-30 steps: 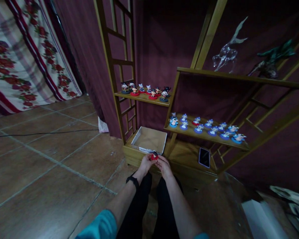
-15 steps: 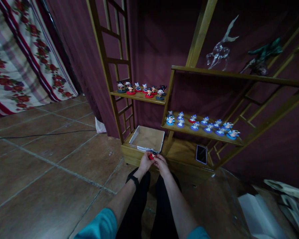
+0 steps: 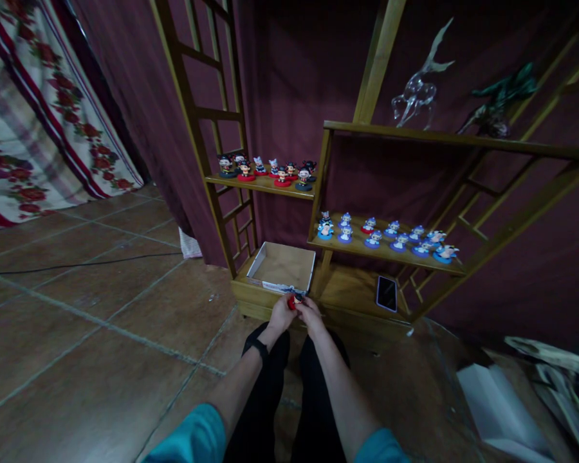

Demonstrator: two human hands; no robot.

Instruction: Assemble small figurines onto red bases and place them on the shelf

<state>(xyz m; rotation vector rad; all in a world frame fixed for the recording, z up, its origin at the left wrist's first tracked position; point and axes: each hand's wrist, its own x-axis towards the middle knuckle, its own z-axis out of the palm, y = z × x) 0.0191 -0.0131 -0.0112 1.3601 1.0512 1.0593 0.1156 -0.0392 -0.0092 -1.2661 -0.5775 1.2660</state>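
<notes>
Between my two hands, just in front of the cabinet, is a small red-and-black figurine point(image 3: 296, 299). The fingers of my left hand point(image 3: 282, 312) are closed on its left side, by the red part. My right hand point(image 3: 311, 313) pinches it from the other side. A shallow cardboard box point(image 3: 284, 265) lies right behind my hands on the low cabinet top. Similar red and dark figurines point(image 3: 282, 176) stand on the upper left shelf. Blue, purple and white figurines point(image 3: 373, 239) are lined up in two rows on the lower right shelf.
A phone point(image 3: 386, 294) lies on the cabinet top to the right. Above, the top shelf point(image 3: 444, 137) carries a clear glass deer point(image 3: 417, 93) and a dark green ornament point(image 3: 499, 106). A white box point(image 3: 499, 411) is on the floor at right; a black cable point(image 3: 87, 263) crosses the floor at left.
Both hands stay in about the same place, and the figurine has turned slightly between the fingers. The view has shifted a little, so the shelves sit further left.
</notes>
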